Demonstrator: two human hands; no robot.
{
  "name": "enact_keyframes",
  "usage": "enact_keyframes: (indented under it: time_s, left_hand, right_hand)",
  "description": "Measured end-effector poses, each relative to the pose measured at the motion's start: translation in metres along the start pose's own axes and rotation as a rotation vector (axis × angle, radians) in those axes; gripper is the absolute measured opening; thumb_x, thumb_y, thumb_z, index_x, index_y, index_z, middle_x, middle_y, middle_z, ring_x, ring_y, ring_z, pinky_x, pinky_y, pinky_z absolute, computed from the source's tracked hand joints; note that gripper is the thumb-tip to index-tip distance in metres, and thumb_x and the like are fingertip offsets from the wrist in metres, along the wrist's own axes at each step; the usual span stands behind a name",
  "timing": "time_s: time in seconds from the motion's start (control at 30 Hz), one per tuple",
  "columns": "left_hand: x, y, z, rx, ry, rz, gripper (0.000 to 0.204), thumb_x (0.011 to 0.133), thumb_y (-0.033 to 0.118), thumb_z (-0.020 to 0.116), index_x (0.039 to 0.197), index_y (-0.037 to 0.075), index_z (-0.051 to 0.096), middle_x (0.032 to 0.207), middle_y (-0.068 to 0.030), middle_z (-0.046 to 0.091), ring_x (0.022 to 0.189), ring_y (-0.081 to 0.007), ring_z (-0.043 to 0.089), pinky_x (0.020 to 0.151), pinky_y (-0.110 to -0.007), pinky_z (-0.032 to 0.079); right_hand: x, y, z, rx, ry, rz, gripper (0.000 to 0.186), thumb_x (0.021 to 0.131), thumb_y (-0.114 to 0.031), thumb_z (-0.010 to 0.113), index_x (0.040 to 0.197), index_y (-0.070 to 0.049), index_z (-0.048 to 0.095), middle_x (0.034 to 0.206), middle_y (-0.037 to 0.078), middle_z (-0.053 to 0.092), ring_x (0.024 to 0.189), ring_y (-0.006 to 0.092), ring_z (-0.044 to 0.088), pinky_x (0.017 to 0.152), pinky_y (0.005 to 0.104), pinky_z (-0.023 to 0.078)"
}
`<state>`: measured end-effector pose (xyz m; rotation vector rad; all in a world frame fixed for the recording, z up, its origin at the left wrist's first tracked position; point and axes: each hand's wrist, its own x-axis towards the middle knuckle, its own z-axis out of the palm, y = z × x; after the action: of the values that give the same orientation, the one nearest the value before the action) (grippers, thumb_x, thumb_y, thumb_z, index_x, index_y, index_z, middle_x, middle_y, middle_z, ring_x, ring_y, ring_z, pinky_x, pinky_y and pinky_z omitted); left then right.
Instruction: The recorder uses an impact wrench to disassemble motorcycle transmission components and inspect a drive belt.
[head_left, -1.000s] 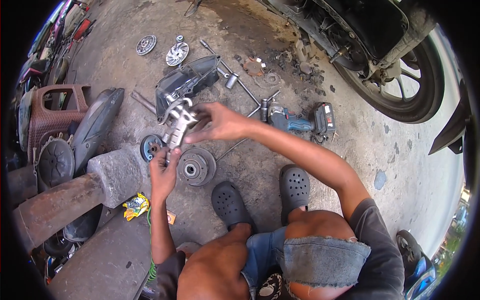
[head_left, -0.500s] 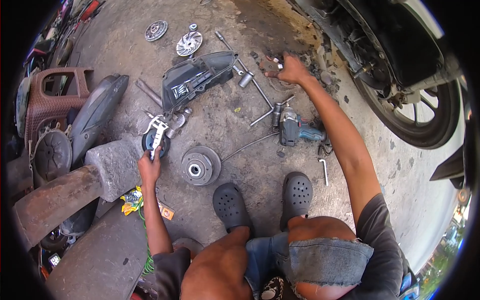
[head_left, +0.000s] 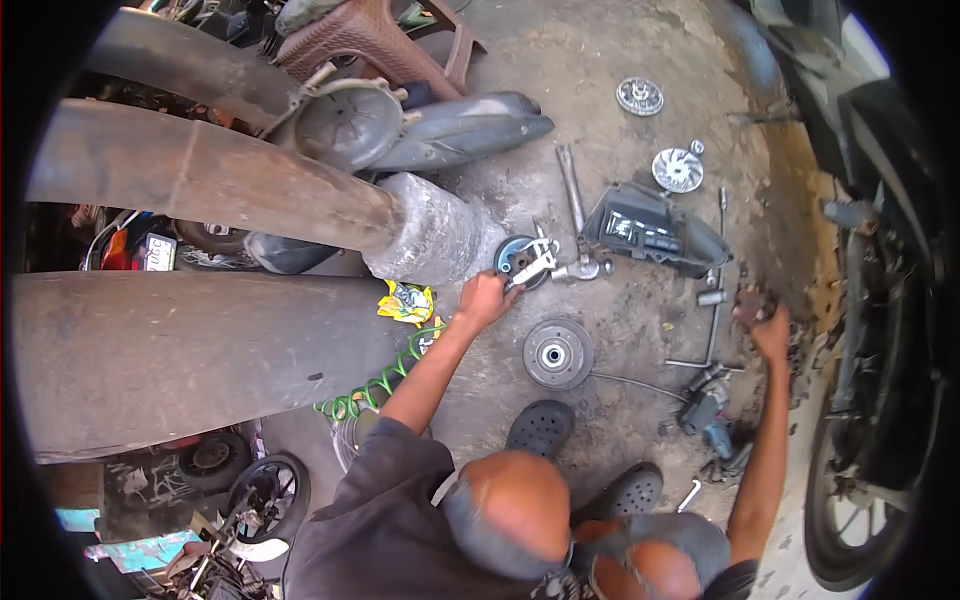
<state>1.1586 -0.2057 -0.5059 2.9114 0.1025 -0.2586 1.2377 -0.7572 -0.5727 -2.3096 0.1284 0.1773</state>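
My left hand (head_left: pixel 485 300) is closed around the handle of a silver pliers-like tool (head_left: pixel 535 268). Its head lies over a round blue-and-black part (head_left: pixel 509 252) on the concrete, beside a hammer (head_left: pixel 585 269). At the right, my right hand (head_left: pixel 768 330) has its fingers on a dark brownish flat metal part (head_left: pixel 752 303), low over the dirty floor; the fingertips are partly hidden. Between the hands lie a grey round pulley-like disc (head_left: pixel 573 378) and a black plastic cover (head_left: pixel 690 250) with metal pieces in it.
An impact wrench (head_left: pixel 705 408), a T-handle wrench (head_left: pixel 715 330) and a hex key (head_left: pixel 689 496) lie near my right arm. Two finned metal discs, one a fan disc (head_left: pixel 677 171), lie farther off. Large pipes (head_left: pixel 250 180) and a green coiled hose (head_left: pixel 385 383) are left; a motorcycle wheel (head_left: pixel 825 500) stands right.
The view has swung leftward, so the floor things appear farther right and turned. My left hand still grips the silver tool, and my right hand stays at the brownish part.
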Motion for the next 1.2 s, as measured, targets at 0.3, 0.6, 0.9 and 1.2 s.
enact_keyframes:
  time_s: [0.3, 0.6, 0.9, 1.2]
  left_hand:
    - [-0.058, 0.121, -0.149, -0.322, -0.504, -0.17, 0.068, 0.087, 0.047, 0.069, 0.131, -0.004, 0.057, 0.129, -0.0298, 0.059, 0.122, -0.0393, 0.057, 0.104, -0.045, 0.046]
    - [-0.249, 0.239, -0.352, -0.506, -0.539, -0.243, 0.059, 0.088, 0.043, 0.068, 0.121, -0.006, 0.063, 0.11, -0.0268, 0.068, 0.107, -0.0421, 0.064, 0.094, -0.045, 0.051]
    - [-0.451, 0.257, -0.49, -0.447, -0.558, -0.39, 0.064, 0.085, 0.052, 0.067, 0.123, 0.001, 0.064, 0.126, -0.0247, 0.063, 0.122, -0.0388, 0.057, 0.105, -0.045, 0.044]
    - [-0.514, 0.217, -0.501, -0.645, -0.6, -0.763, 0.067, 0.084, 0.054, 0.067, 0.121, -0.002, 0.066, 0.119, -0.0255, 0.067, 0.116, -0.0382, 0.063, 0.101, -0.041, 0.048]
  right_hand:
    - [-0.242, -0.134, -0.155, 0.348, -0.264, 0.406, 0.034, 0.089, -0.025, 0.073, 0.111, -0.001, 0.068, 0.092, 0.007, 0.07, 0.085, 0.0156, 0.064, 0.078, 0.0316, 0.051]
    - [-0.412, -0.361, -0.239, -0.195, -0.505, 0.272, 0.048, 0.086, -0.04, 0.071, 0.113, 0.0, 0.069, 0.116, 0.027, 0.066, 0.112, 0.0418, 0.062, 0.1, 0.0441, 0.048]
    - [-0.491, -0.355, -0.313, -0.2, -0.914, 0.4, 0.034, 0.077, -0.031, 0.068, 0.104, -0.012, 0.077, 0.104, 0.02, 0.072, 0.1, 0.0341, 0.07, 0.092, 0.039, 0.054]
    - [-0.477, -0.439, -0.365, -0.512, -1.003, 0.131, 0.041, 0.075, -0.039, 0.069, 0.091, -0.001, 0.076, 0.099, 0.024, 0.071, 0.098, 0.0387, 0.069, 0.09, 0.0441, 0.054]
